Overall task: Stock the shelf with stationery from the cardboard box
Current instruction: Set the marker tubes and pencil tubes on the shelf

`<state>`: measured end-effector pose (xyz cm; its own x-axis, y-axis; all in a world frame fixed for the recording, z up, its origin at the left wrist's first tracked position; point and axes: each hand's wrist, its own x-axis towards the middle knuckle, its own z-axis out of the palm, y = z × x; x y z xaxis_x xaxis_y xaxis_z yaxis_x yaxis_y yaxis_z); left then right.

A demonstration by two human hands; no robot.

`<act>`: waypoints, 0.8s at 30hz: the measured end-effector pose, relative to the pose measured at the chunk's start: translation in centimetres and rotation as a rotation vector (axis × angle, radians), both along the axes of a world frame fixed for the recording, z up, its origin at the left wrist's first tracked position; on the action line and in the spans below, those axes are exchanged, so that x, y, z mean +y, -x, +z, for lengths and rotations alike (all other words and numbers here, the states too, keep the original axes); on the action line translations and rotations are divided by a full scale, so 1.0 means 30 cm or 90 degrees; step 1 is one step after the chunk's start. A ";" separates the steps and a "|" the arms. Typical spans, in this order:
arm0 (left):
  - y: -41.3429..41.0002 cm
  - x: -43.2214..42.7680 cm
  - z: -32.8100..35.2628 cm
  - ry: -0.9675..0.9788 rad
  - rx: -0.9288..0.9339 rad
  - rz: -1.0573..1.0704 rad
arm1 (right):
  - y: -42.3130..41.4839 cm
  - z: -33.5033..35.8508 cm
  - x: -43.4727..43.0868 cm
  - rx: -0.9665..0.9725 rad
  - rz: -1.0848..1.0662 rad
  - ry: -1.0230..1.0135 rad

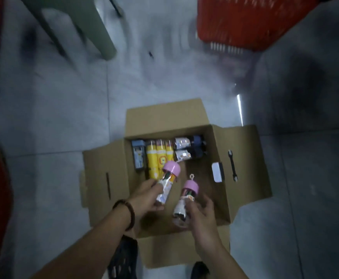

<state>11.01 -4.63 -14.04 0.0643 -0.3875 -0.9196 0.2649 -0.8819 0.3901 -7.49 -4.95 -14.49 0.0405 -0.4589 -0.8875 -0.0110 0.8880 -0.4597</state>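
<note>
Head view: both forearms reach forward over the open cardboard box (102, 168) on the floor (43, 117). The left hand (148, 196) grips a pink-capped tube (165, 182), the right hand (201, 210) a second pink-capped tube (186, 195), caps pointing away. Yellow tubes (156, 156) lie inside the box.
</note>
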 end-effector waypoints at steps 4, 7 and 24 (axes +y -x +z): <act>-0.116 0.092 0.437 0.080 0.121 0.186 | -0.144 0.404 -0.063 -0.145 0.059 0.049; -0.213 0.130 0.769 0.167 0.106 0.251 | -0.258 0.735 -0.137 -0.195 0.139 0.131; -0.480 0.861 2.356 0.379 -0.272 0.423 | -0.765 2.294 0.190 -0.430 0.729 0.427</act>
<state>25.43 21.19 56.66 0.7178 -0.5436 -0.4351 0.3684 -0.2337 0.8998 15.46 0.75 54.34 0.9601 -0.1997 -0.1959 -0.1629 0.1702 -0.9719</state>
